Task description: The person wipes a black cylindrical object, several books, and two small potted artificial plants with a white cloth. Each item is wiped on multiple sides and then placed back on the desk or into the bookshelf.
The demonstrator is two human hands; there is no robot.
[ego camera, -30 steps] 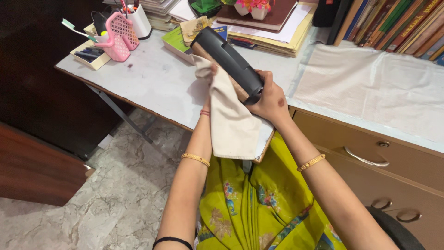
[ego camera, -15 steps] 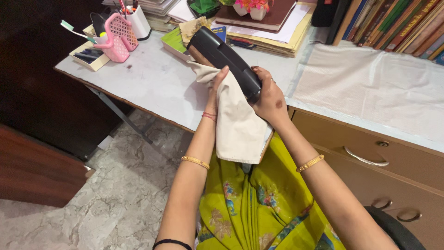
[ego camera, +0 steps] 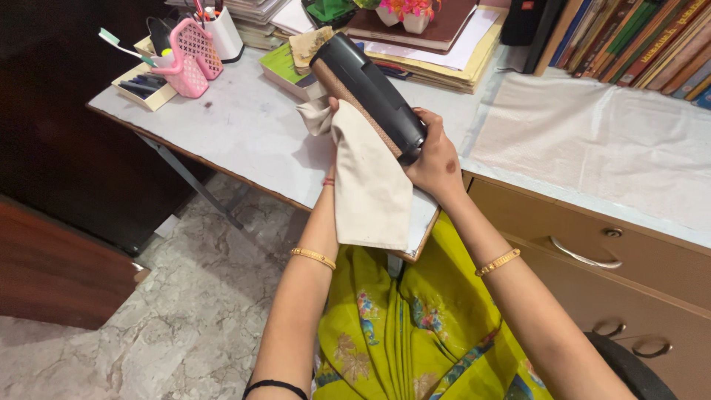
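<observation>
Nearest, yellow dress (ego camera: pixel 415 333) across the lap, forearms raised from it toward the desk's near edge. Right hand (ego camera: pixel 437 159) clamped round the lower end of the speaker (ego camera: pixel 370 92), fingers wrapped over the black side, thumb underneath; gripped there, likely, to steady the long body while the rest stays free for wiping. Speaker tilted up and away, clear of the desk (ego camera: pixel 244 126), above its near edge, top end pointing at the far books. Left hand (ego camera: pixel 329 122) mostly hidden behind the cloth (ego camera: pixel 370 185), pressed against the speaker's woven brown side; how tightly closed cannot be told. Cloth hanging loose below, past the desk edge. Farther left, pink basket (ego camera: pixel 194 59) near the far left corner, with a tray of pens (ego camera: pixel 141 85) beside it. At the far edge, stacked books (ego camera: pixel 444 37)
</observation>
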